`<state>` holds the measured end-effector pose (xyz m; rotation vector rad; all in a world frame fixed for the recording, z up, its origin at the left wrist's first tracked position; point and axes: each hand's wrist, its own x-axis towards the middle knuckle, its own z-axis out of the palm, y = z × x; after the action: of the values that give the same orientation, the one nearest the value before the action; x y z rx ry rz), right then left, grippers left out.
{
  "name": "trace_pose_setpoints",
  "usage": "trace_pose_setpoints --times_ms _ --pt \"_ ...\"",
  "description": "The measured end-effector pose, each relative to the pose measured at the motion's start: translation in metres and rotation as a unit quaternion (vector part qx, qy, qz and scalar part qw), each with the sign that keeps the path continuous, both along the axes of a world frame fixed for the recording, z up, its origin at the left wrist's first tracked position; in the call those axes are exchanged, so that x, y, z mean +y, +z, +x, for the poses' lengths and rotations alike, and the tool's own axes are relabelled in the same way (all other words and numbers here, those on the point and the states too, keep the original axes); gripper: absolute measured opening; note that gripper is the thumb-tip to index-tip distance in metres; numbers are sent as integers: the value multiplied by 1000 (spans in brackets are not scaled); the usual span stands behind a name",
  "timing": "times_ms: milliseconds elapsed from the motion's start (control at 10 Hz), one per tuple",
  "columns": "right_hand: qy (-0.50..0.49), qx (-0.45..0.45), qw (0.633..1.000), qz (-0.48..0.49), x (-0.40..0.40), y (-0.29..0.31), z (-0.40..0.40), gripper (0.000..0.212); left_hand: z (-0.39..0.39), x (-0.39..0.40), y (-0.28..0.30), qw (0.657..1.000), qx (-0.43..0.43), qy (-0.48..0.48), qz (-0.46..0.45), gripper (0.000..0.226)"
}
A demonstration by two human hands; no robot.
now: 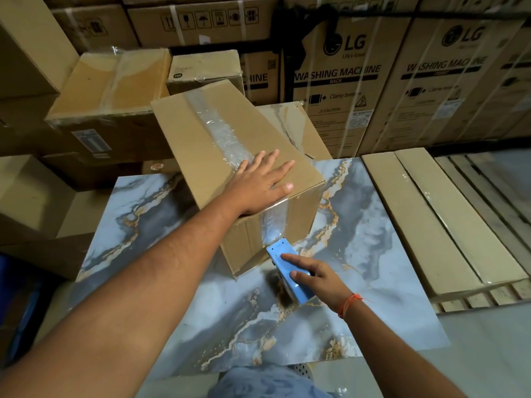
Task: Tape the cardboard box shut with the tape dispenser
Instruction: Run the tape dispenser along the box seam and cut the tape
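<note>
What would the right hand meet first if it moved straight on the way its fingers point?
Probably the box: the right hand holds the dispenser, whose front already sits at the box's near side wall.

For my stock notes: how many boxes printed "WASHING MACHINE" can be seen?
2 clearly: one washing machine box at back centre, another box to its right. A third print fragment left of them, behind smaller cartons, may be another.

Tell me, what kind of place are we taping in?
Likely a warehouse or stockroom: stacked washing machine cartons line the back, taped boxes crowd around, and a wooden pallet lies on the right.
</note>
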<state>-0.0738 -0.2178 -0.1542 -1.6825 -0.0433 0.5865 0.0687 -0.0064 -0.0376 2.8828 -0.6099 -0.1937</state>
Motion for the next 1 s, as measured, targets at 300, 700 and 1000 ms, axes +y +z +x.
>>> trace_pose_setpoints --times_ms 300,700,1000 --pt "-80 16 996 38 -2 -9 -22 31 0 0 -1 1000 -7 0 -2 64" --pt "-113 38 991 60 6 -5 -22 28 1 0 -3 1000 -12 2 -6 64" --pt "-117 60 990 49 11 0 -4 25 0 1 -4 1000 -10 4 -17 64"
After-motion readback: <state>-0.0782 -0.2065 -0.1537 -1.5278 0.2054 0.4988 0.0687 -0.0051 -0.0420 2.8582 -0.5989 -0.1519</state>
